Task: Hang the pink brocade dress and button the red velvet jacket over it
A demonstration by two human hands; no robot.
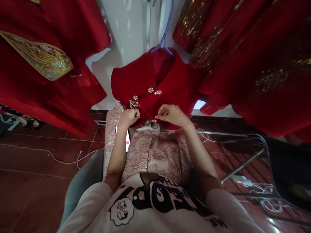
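A short red garment [136, 77] hangs from a purple hanger [166, 35] in front of me, with pearl flower fasteners [155, 91] at its front. My left hand [130, 117] is closed at the garment's lower left, just under a beaded ornament [134, 103]; whatever its fingers pinch is too small to make out. My right hand [172, 114] lies against the lower right front, thumb and forefinger pressed together beside a small flower fastener [154, 121]. What that pinch holds is hidden. Pink brocade fabric [150, 152] covers my lap below the garment.
Red garments with gold decoration hang at the left [80, 29] and right [243, 71]. A lit phone [127, 140] lies by my left forearm. A metal-framed chair [267, 155] and white cables [270, 204] are at the right; another cable [55, 158] crosses the tiled floor.
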